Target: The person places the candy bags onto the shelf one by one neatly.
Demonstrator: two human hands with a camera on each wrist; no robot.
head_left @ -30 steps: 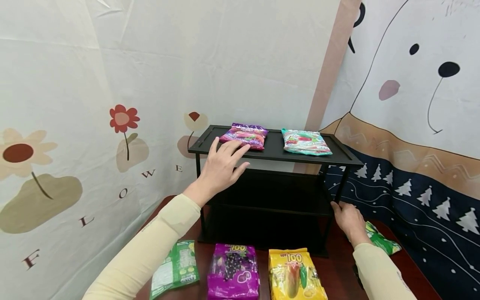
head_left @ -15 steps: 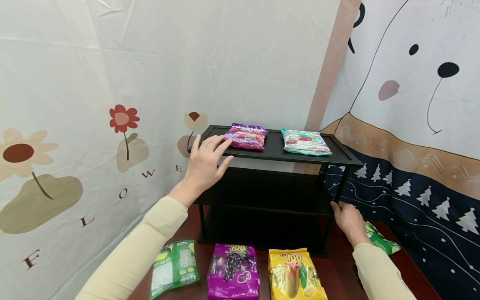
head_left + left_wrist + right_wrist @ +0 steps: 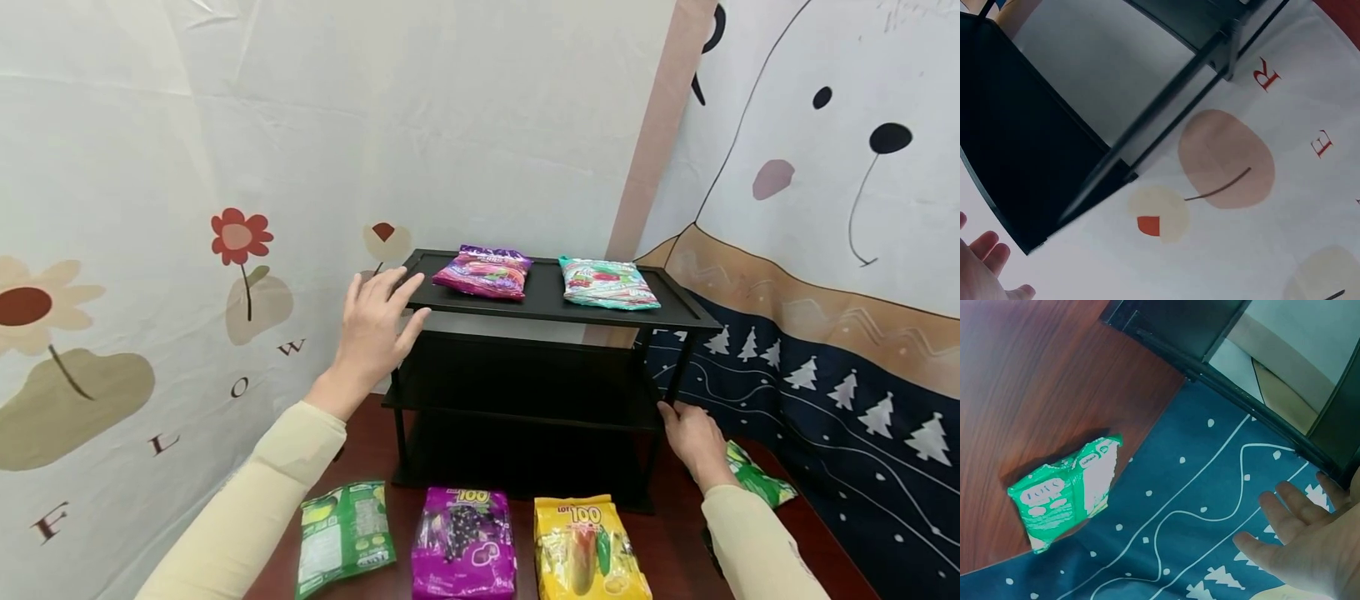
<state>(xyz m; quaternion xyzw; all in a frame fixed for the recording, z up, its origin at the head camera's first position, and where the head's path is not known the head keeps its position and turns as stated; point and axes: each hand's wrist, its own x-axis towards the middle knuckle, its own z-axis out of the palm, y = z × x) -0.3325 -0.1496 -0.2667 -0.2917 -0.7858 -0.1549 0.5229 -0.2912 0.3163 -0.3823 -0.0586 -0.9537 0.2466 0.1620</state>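
Observation:
A black three-tier shelf rack (image 3: pixel 546 287) stands on the table. My left hand (image 3: pixel 371 333) is raised at the rack's top left corner, fingers spread and holding nothing. In the left wrist view, that hand's fingertips (image 3: pixel 999 255) lie just off a shelf corner. At middle-shelf height, my right hand (image 3: pixel 693 442) pinches the rack's right side between thumb and fingers; the other fingers (image 3: pixel 1282 515) extend loosely in the right wrist view. On the top shelf lie a purple-red candy bag (image 3: pixel 483 272) at left and a teal-white candy bag (image 3: pixel 609 284) at right.
Along the front of the dark red table (image 3: pixel 678 550) lie a green bag (image 3: pixel 345 537), a purple grape candy bag (image 3: pixel 463 546) and a yellow mango candy bag (image 3: pixel 588 550). Another green bag (image 3: pixel 1066 490) lies right of the rack. Printed cloth (image 3: pixel 517 125) hangs close behind.
My left hand has moved left, away from the purple-red bag on the top shelf to the rack's left corner. The right hand has stayed at the rack's side.

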